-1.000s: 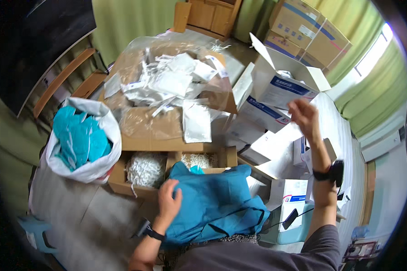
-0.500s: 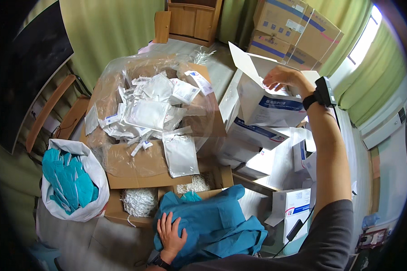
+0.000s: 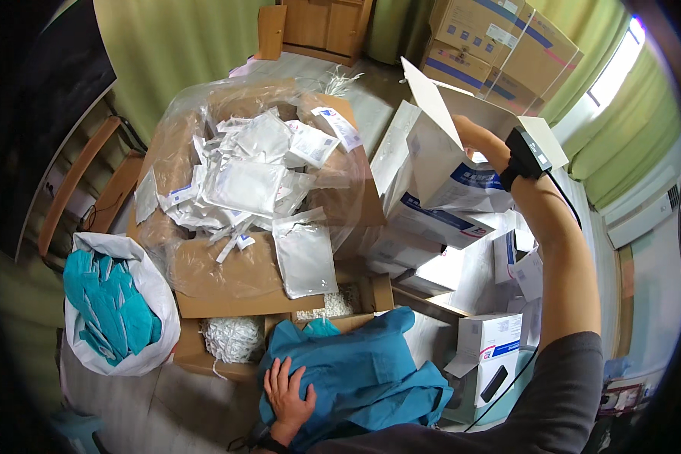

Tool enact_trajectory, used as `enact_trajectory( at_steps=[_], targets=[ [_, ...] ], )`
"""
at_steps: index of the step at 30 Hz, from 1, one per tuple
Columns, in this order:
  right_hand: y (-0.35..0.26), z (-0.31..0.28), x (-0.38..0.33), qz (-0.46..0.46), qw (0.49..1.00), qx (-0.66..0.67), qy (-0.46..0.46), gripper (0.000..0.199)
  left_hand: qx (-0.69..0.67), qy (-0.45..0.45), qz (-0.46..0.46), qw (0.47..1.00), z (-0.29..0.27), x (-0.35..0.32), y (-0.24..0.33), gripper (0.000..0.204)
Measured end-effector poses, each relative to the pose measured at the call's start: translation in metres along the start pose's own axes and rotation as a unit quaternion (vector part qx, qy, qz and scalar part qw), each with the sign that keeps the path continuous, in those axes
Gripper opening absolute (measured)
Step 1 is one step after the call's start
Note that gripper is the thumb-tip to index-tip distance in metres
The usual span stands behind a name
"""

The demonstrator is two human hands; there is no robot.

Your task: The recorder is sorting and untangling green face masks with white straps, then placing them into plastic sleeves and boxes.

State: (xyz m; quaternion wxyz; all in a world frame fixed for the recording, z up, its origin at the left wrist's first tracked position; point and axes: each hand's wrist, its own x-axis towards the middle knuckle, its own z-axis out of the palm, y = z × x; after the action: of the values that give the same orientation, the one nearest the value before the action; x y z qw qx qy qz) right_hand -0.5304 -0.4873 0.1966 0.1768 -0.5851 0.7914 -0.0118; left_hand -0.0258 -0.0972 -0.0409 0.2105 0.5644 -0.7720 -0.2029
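Observation:
My left hand [image 3: 289,395] rests flat with spread fingers on a crumpled teal cloth [image 3: 363,371], which looks like a garment, close in front of me. Far to the right, my right hand [image 3: 473,138] reaches over into an open white carton [image 3: 440,172] with blue printed bands. Its fingers are behind a raised flap, so what they touch or hold is hidden. A black device is strapped at my right wrist. Left of that carton, a large brown box [image 3: 227,291] lined with clear plastic holds a heap of flat white sealed pouches [image 3: 250,185].
A white sack [image 3: 170,333] of folded teal items stands at left. Smaller brown boxes hold white strings [image 3: 233,338]. Several white cartons [image 3: 492,333] stand at right. Taped brown cartons [image 3: 499,45] are stacked at the back. A black cable [image 3: 511,382] runs by my right arm.
My right hand has gone from above the white carton down into it, its fingers now out of sight. The carton's flaps have shifted. My left hand stays on the teal cloth.

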Motion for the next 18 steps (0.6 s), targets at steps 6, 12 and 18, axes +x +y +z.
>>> enact_trajectory(
  at_steps=[6,12,18],
  targets=[
    [0.042,-0.025,-0.019,-0.008,0.957,0.17,0.236,0.027,-0.002,0.021,0.01,1.0,-0.003,-0.005,-0.003,0.041],
    [0.058,-0.071,-0.068,-0.1,0.827,0.349,0.43,0.018,0.003,0.041,0.025,0.999,-0.002,-0.011,-0.001,0.041],
    [0.001,-0.105,-0.2,-0.221,0.796,0.486,0.284,0.017,-0.073,0.023,-0.006,0.997,-0.017,-0.006,0.008,0.062]
  ],
)
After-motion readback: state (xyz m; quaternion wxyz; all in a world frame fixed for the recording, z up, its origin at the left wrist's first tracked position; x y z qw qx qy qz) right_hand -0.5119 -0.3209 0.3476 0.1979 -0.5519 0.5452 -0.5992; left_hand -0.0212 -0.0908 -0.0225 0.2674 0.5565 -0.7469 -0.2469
